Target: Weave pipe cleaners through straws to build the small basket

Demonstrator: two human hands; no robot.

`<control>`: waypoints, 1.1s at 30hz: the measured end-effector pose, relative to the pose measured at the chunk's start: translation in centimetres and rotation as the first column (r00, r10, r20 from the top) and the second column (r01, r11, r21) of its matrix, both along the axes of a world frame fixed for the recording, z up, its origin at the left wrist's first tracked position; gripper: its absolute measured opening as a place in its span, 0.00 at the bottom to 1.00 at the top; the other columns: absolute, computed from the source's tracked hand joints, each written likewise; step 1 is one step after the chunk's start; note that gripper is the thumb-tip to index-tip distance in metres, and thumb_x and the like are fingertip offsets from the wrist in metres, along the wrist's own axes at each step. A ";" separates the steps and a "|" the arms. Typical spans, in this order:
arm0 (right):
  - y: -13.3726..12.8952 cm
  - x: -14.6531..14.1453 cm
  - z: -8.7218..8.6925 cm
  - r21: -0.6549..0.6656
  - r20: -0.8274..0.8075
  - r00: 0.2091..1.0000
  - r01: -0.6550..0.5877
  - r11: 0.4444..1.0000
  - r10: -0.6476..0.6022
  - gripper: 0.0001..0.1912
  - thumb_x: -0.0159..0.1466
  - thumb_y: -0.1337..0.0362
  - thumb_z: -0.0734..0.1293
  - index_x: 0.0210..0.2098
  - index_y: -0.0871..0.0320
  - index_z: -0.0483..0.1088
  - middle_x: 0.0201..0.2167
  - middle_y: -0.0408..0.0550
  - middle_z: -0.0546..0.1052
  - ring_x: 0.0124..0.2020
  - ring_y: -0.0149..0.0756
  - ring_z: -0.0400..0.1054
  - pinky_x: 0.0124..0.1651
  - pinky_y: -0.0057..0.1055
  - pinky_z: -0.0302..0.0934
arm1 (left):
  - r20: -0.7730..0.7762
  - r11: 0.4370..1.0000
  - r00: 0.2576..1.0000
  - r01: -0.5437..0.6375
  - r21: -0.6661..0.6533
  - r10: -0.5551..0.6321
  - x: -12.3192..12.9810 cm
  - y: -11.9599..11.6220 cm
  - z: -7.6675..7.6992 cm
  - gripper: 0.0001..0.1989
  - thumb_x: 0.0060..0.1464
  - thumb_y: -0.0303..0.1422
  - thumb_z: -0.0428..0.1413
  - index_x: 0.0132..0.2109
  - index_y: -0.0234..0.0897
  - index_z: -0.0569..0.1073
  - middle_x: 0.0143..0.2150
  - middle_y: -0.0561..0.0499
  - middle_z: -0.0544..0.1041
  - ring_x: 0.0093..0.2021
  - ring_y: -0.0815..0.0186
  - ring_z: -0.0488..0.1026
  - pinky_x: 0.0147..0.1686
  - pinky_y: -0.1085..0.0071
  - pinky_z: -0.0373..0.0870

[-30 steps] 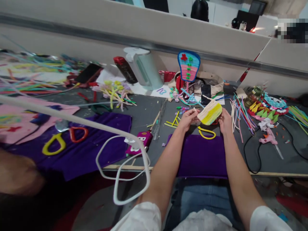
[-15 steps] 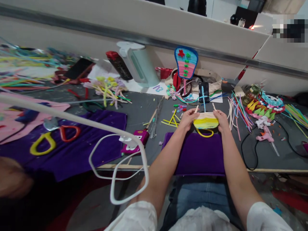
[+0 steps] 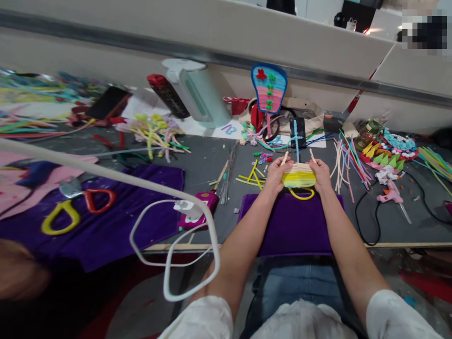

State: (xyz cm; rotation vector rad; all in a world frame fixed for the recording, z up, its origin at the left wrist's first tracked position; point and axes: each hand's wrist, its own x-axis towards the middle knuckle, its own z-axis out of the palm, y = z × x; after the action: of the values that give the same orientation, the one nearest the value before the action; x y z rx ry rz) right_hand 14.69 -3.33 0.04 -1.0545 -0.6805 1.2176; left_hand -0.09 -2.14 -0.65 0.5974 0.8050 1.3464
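Note:
My left hand (image 3: pixel 276 177) and my right hand (image 3: pixel 321 175) grip the two sides of a striped pipe-cleaner panel (image 3: pixel 298 177), cream at its far edge and yellow toward me. A cream pipe-cleaner end sticks up beside each hand, and my fingertips are partly hidden. Beyond the panel's far edge, a light-blue pipe-cleaner cross (image 3: pixel 297 141) lies over a dark phone (image 3: pixel 301 126); whether it joins the panel is unclear. A yellow loop (image 3: pixel 302 194) shows just below the panel, above a purple cloth (image 3: pixel 293 226).
A finished-looking pipe-cleaner fan (image 3: pixel 270 89) leans at the back, right of a pale kettle (image 3: pixel 197 94). Loose pipe cleaners (image 3: pixel 342 165) and a pink glue gun (image 3: pixel 390 194) lie rightward. Scissors (image 3: pixel 61 219), a power strip (image 3: pixel 199 212) and a white cable (image 3: pixel 141 183) are leftward. Another person's blurred hand (image 3: pixel 21 270) shows.
The view has shifted slightly, so most things sit a little further left. Both hands keep their hold on the panel, which tilts slightly differently.

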 end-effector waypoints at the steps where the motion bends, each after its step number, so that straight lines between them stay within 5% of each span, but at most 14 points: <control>1: 0.0 0.0 0.0 0.000 -0.008 1.000 0.003 1.000 -0.003 0.12 0.44 0.62 0.71 0.28 0.56 0.69 0.23 0.38 0.78 0.24 0.30 0.69 0.30 0.28 0.64 | 0.011 0.999 0.999 0.051 -0.013 -0.051 0.0 -0.1 0.1 0.24 0.27 0.32 0.71 0.36 0.34 0.75 0.31 0.48 0.80 0.32 0.61 0.78 0.36 0.67 0.73; 5: 0.0 0.1 0.2 0.004 -0.051 0.999 -0.004 1.000 0.004 0.11 0.47 0.57 0.70 0.28 0.55 0.70 0.23 0.39 0.77 0.25 0.32 0.71 0.33 0.29 0.66 | 0.007 0.982 0.984 0.180 -0.063 -0.180 0.0 -0.4 0.3 0.24 0.29 0.32 0.71 0.38 0.32 0.77 0.30 0.46 0.81 0.31 0.61 0.78 0.36 0.66 0.73; 10: 0.0 -0.2 0.0 0.009 -0.057 0.998 0.009 1.000 -0.008 0.09 0.47 0.60 0.70 0.27 0.56 0.71 0.22 0.41 0.77 0.25 0.33 0.71 0.34 0.31 0.67 | -0.057 0.991 0.992 0.108 -0.081 -0.113 0.1 -0.3 0.1 0.23 0.26 0.30 0.71 0.35 0.33 0.77 0.27 0.49 0.80 0.27 0.63 0.76 0.31 0.68 0.72; 15: -0.2 -0.1 -0.5 0.101 0.186 0.980 0.053 0.994 -0.071 0.12 0.51 0.59 0.67 0.35 0.56 0.71 0.30 0.44 0.78 0.32 0.35 0.70 0.40 0.33 0.66 | -0.081 0.992 0.990 0.109 -0.060 -0.114 -0.1 -0.4 0.1 0.24 0.27 0.30 0.71 0.37 0.33 0.78 0.29 0.48 0.80 0.27 0.63 0.77 0.31 0.68 0.72; 17: -0.5 0.2 -0.4 0.238 0.450 0.868 0.112 0.965 -0.212 0.15 0.55 0.59 0.66 0.42 0.55 0.72 0.42 0.48 0.77 0.42 0.36 0.69 0.48 0.35 0.63 | -0.079 0.990 0.988 0.128 -0.050 -0.132 -0.2 -0.5 0.1 0.24 0.28 0.31 0.72 0.38 0.32 0.78 0.31 0.47 0.81 0.29 0.61 0.78 0.34 0.66 0.73; 19: -1.0 0.3 -0.2 0.381 0.688 0.638 0.090 0.920 -0.347 0.15 0.58 0.60 0.67 0.45 0.54 0.73 0.49 0.51 0.74 0.50 0.40 0.65 0.55 0.37 0.58 | -0.079 0.990 0.988 0.133 -0.040 -0.136 -0.2 -0.6 0.2 0.24 0.28 0.31 0.72 0.38 0.32 0.78 0.32 0.46 0.81 0.30 0.61 0.78 0.35 0.65 0.74; 22: -1.6 0.1 -0.1 0.444 0.856 0.330 -0.077 0.893 -0.397 0.09 0.63 0.60 0.65 0.40 0.53 0.77 0.44 0.50 0.76 0.50 0.42 0.63 0.57 0.41 0.52 | -0.094 0.993 0.989 0.116 -0.033 -0.118 -0.1 -0.7 0.0 0.24 0.28 0.32 0.72 0.38 0.32 0.77 0.30 0.47 0.81 0.29 0.61 0.77 0.35 0.65 0.73; 24: -1.7 -0.1 -0.1 0.441 0.890 0.207 -0.174 0.880 -0.405 0.09 0.65 0.59 0.65 0.38 0.52 0.78 0.40 0.48 0.77 0.47 0.41 0.63 0.54 0.41 0.51 | -0.107 0.995 0.989 0.098 -0.030 -0.100 -0.1 -0.6 -0.1 0.24 0.27 0.31 0.72 0.37 0.32 0.77 0.28 0.48 0.80 0.28 0.62 0.77 0.33 0.66 0.73; 27: -1.6 -0.3 -0.3 0.443 0.896 0.116 -0.253 0.860 -0.428 0.10 0.67 0.59 0.64 0.38 0.52 0.78 0.37 0.48 0.77 0.44 0.40 0.63 0.52 0.41 0.49 | -0.117 0.997 0.991 0.069 -0.024 -0.071 -0.2 -0.5 -0.4 0.24 0.25 0.30 0.72 0.36 0.32 0.77 0.27 0.49 0.79 0.28 0.61 0.77 0.33 0.67 0.73; 33: -1.7 -0.4 -0.2 0.463 0.883 0.071 -0.303 0.833 -0.465 0.12 0.68 0.59 0.62 0.37 0.53 0.77 0.36 0.47 0.77 0.43 0.39 0.62 0.51 0.41 0.49 | -0.145 1.000 0.989 0.018 -0.023 -0.022 -0.2 -0.5 -0.6 0.22 0.26 0.31 0.71 0.34 0.32 0.77 0.26 0.49 0.79 0.28 0.60 0.78 0.34 0.64 0.73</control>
State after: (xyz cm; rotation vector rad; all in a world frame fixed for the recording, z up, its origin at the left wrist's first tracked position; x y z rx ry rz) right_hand 14.25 -5.07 -0.13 -1.2983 -1.9299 -0.1938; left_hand -0.26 -2.63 -1.29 0.6904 0.9280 1.2849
